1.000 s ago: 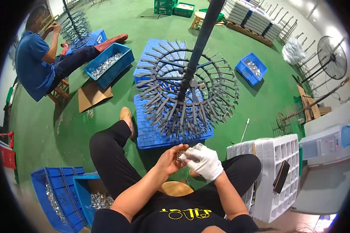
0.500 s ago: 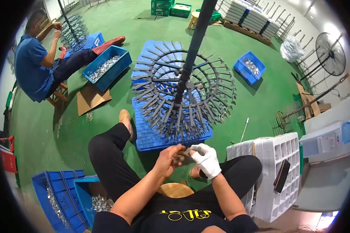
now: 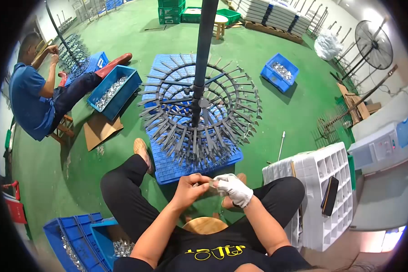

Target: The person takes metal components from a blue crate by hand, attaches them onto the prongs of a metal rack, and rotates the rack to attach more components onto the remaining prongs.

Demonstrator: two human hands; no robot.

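Just in front of the rack, my two hands meet over a small shiny metal piece point(image 3: 211, 182). My bare left hand point(image 3: 189, 189) is closed, thumb and fingers pinching one side of it; a bit of metal also shows among those fingers. My right hand point(image 3: 235, 191), in a white glove with bare fingertips, pinches the other side. The exact kind of piece is too small to make out. Beyond my hands stands a round, tiered metal rack point(image 3: 199, 118) on a dark pole point(image 3: 206, 41), ringed with many flat prongs. Blue plastic pallets point(image 3: 167, 165) lie beneath it.
Blue crates point(image 3: 106, 245) of small metal pieces sit at my lower left. Another blue crate point(image 3: 280, 72) stands right of the rack. A white compartmented stack point(image 3: 324, 195) bears a dark object point(image 3: 330, 196). At left, a seated person point(image 3: 29, 95) works beside a crate point(image 3: 115, 93).
My view has shifted, so the rack appears further left and lower. My hands stay together on the small piece, with the left fingers more curled. The other person keeps a similar pose.
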